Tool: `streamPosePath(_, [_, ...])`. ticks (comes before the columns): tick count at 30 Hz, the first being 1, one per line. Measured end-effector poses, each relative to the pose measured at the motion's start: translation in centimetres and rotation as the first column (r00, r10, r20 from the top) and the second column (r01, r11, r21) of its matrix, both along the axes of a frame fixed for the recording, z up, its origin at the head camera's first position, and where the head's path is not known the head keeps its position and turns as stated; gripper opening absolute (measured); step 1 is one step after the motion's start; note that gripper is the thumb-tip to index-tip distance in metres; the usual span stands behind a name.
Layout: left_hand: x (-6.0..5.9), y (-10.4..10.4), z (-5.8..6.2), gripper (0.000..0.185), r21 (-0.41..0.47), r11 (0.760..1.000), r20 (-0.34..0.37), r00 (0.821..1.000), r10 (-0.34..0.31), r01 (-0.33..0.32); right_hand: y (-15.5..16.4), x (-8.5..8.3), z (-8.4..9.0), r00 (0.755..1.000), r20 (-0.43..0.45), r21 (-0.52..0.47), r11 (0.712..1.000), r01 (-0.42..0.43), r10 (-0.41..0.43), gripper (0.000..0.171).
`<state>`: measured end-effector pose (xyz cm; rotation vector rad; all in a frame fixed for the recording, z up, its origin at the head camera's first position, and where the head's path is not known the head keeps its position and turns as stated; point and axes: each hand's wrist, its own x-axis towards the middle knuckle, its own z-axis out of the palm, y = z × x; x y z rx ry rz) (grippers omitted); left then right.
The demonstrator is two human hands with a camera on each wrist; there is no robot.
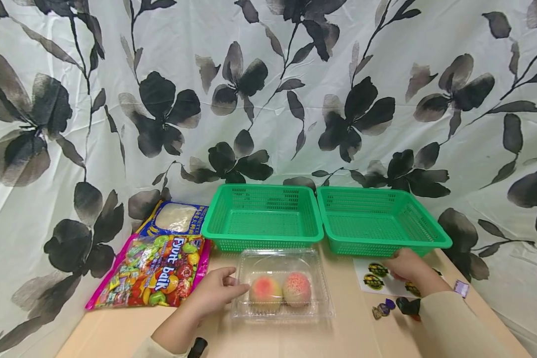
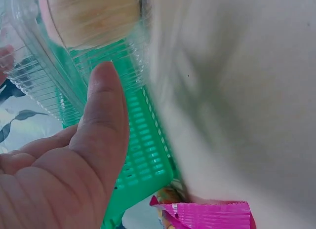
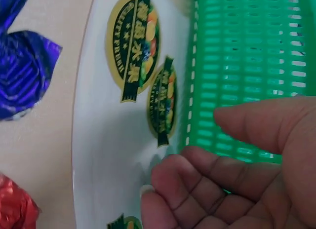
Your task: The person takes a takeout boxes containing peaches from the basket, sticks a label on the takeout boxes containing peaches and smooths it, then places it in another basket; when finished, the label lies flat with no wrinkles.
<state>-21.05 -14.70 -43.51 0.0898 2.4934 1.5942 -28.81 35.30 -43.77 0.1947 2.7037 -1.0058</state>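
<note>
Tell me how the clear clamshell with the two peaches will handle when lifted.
The clear clamshell looks thin-walled, so it probably flexes under a squeeze. The two round peaches likely make it bottom-heavy and may shift inside. The left hand touches its side.

Two green baskets (image 1: 263, 219) (image 1: 378, 219), one clear box (image 1: 283, 284) with two peaches (image 1: 265, 291) (image 1: 297, 288), two snack bags (image 1: 154, 271) (image 1: 175, 218), one sticker sheet (image 1: 373, 276), several wrapped sweets (image 1: 383, 309), two hands (image 1: 215, 291) (image 1: 407, 266).
</note>
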Motion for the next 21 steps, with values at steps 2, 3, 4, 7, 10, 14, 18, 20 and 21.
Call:
streamPosePath(2, [0.0, 0.0, 0.0, 0.083, -0.004, 1.000, -0.004, 1.000, -0.005, 0.005, 0.1, -0.2, -0.2, 1.000, 0.020, -0.001, 1.000, 0.024, -0.024, 0.029])
streamPosePath(3, [0.1, 0.0, 0.0, 0.083, -0.005, 1.000, -0.006, 1.000, -0.006, 0.006, 0.1, -0.3, -0.3, 0.999, 0.033, -0.011, 0.999, 0.037, -0.037, 0.026])
streamPosePath(4, [0.1, 0.0, 0.0, 0.083, -0.007, 1.000, -0.007, 1.000, -0.008, 0.008, 0.1, -0.4, -0.4, 0.997, 0.049, -0.023, 0.998, 0.053, -0.052, 0.024])
streamPosePath(7, [0.2, 0.0, 0.0, 0.082, -0.009, 1.000, -0.013, 1.000, -0.011, 0.011, 0.2, -0.8, -0.7, 0.992, 0.083, -0.050, 0.994, 0.100, -0.096, 0.017])
streamPosePath(10, [0.2, 0.0, 0.0, 0.082, -0.007, 1.000, -0.013, 1.000, -0.010, 0.010, 0.1, -1.1, -0.9, 0.989, 0.094, -0.025, 0.993, 0.118, -0.115, 0.012])
streamPosePath(14, [0.2, -0.1, -0.1, 0.082, 0.001, 1.000, -0.009, 1.000, -0.002, 0.002, -0.2, -1.3, -0.8, 0.986, 0.099, -0.020, 0.991, 0.134, -0.131, 0.010])
streamPosePath(18, [0.2, -0.1, -0.1, 0.082, 0.004, 1.000, -0.004, 1.000, 0.005, -0.005, -0.1, -1.5, -1.1, 0.983, 0.113, -0.024, 0.988, 0.151, -0.147, 0.008])
streamPosePath(20, [0.1, -0.1, -0.2, 0.082, 0.004, 1.000, -0.003, 1.000, 0.007, -0.007, -0.1, -1.6, -1.4, 0.982, 0.118, -0.018, 0.988, 0.154, -0.151, 0.006])
streamPosePath(21, [0.1, -0.1, -0.2, 0.082, 0.005, 1.000, -0.002, 1.000, 0.007, -0.007, 0.0, -1.6, -1.5, 0.982, 0.118, -0.018, 0.988, 0.153, -0.150, 0.005])
